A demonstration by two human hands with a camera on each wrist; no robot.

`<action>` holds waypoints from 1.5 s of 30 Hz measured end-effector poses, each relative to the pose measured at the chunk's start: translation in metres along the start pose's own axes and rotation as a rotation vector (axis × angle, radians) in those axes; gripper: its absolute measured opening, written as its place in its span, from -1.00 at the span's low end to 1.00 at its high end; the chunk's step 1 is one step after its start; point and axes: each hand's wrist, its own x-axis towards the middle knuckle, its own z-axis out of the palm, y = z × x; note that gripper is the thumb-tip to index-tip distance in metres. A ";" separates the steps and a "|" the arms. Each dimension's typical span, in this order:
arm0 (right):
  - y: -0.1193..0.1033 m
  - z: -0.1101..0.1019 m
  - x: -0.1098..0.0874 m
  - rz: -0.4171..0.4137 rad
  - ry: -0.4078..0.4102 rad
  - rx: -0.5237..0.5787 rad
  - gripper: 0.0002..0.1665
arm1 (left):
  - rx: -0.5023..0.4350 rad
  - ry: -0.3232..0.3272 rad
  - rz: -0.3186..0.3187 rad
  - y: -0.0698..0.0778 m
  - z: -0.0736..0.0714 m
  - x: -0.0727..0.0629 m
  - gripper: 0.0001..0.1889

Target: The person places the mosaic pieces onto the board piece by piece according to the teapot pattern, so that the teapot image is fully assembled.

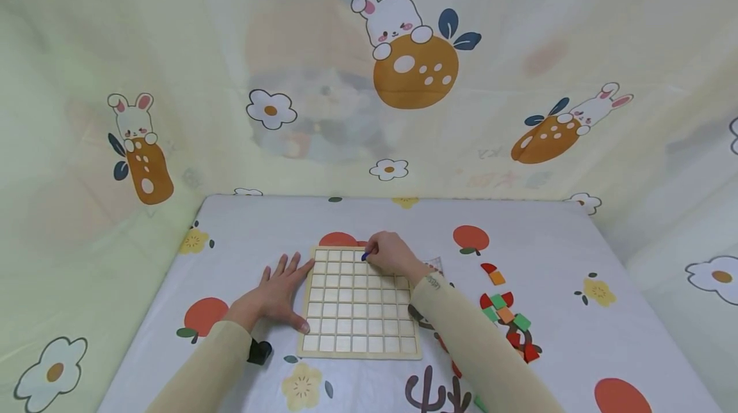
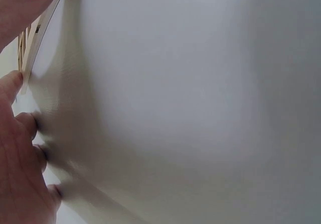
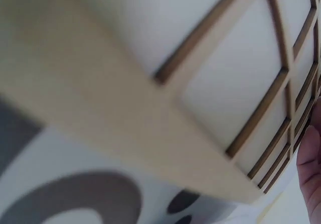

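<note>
A square wooden grid board [image 1: 360, 356] with rows of pale, shallow cells lies flat on the table. My left hand [image 1: 277, 298] is spread on the cloth, its thumb and index fingertip against the board's left edge. The left wrist view shows the index finger [image 2: 11, 86] at the board's side and the other fingertips down on the cloth. Over the board's far row, my right hand [image 1: 394, 256] pinches a small blue piece [image 1: 364, 257], mostly hidden by the fingers. Only part of that hand [image 3: 310, 163] shows in the right wrist view, beside the grid's far cells.
Loose red, green and orange pieces [image 1: 505, 315] lie in a cluster right of the board, partly behind the right sleeve [image 1: 473, 336]. A red and an orange piece [image 1: 496, 278] sit farther back. A black object [image 1: 260, 353] is by the left sleeve. Printed curtains surround the table.
</note>
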 end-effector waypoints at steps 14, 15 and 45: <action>-0.009 0.004 0.003 0.068 0.001 0.048 -0.94 | 0.002 0.008 0.007 -0.001 0.003 0.000 0.41; -0.009 0.004 0.004 0.073 -0.001 0.059 -0.94 | 0.006 0.009 0.006 -0.001 0.003 0.000 0.41; 0.006 -0.004 -0.003 0.004 -0.081 0.093 -0.76 | 0.004 0.007 0.000 0.000 0.003 0.000 0.42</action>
